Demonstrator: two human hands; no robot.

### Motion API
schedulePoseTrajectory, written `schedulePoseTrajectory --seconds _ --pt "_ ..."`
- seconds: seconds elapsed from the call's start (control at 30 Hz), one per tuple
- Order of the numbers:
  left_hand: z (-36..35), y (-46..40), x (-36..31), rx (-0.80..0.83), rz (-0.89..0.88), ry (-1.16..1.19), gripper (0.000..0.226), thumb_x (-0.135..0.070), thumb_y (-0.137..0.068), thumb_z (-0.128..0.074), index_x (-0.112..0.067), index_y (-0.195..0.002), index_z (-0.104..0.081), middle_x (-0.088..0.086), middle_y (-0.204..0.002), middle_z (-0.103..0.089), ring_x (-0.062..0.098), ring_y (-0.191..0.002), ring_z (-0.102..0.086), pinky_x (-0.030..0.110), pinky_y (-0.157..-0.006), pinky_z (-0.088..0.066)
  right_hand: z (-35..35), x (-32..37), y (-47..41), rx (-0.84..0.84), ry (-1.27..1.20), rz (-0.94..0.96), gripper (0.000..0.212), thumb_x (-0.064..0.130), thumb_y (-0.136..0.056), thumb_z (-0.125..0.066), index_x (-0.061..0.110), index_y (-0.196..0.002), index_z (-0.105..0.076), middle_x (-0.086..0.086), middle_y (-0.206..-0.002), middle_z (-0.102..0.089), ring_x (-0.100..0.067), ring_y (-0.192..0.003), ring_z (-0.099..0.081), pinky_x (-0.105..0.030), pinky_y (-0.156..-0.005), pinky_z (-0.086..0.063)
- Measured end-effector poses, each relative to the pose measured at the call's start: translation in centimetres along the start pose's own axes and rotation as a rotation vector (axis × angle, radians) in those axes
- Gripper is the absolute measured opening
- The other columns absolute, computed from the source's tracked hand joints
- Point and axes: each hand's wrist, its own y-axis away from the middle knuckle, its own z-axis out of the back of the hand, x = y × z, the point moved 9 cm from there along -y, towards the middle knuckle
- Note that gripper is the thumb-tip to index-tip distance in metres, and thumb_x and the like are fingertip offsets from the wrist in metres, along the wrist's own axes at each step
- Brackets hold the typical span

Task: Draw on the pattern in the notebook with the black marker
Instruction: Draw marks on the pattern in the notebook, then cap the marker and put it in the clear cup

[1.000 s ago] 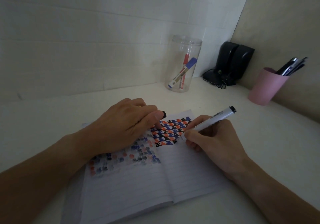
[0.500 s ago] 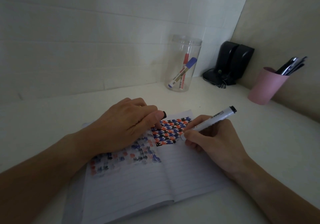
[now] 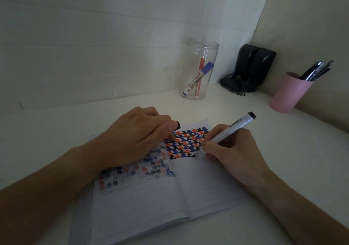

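Note:
An open lined notebook (image 3: 198, 191) lies on the white desk in front of me. Its right page carries a pattern (image 3: 186, 143) of red, blue and black shapes; fainter bleed-through marks cover the left page. My right hand (image 3: 232, 154) grips the black marker (image 3: 232, 129), a white barrel with a black end, its tip down at the pattern's lower right edge. My left hand (image 3: 137, 137) presses flat on the left page with a fingertip on the pattern. A small black piece, likely the marker's cap (image 3: 178, 124), shows at its fingers.
A clear plastic jar (image 3: 198, 68) with a red and a blue marker stands at the back. Two black speakers (image 3: 253, 67) with cables sit in the corner. A pink cup (image 3: 289, 92) of pens stands at the right wall.
The marker tip has shifted slightly down along the pattern's lower right edge. My left hand has stayed in place.

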Motion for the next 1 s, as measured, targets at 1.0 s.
schedulePoseTrajectory --seconds 1.0 --pt "1.5 -0.1 0.6 -0.15 0.075 -0.083 0.04 -0.062 -0.089 -0.045 -0.034 -0.104 -0.069 -0.014 -0.092 -0.068 0.001 -0.084 -0.054 0.013 -0.076 -0.037 1.6 0.4 -0.9 0.016 -0.629 0.038 0.046 0.039 -0.057 -0.09 0.009 -0.091 -0.079 -0.014 -0.075 -0.074 -0.019 -0.068 -0.07 -0.023 -0.064 -0.058"
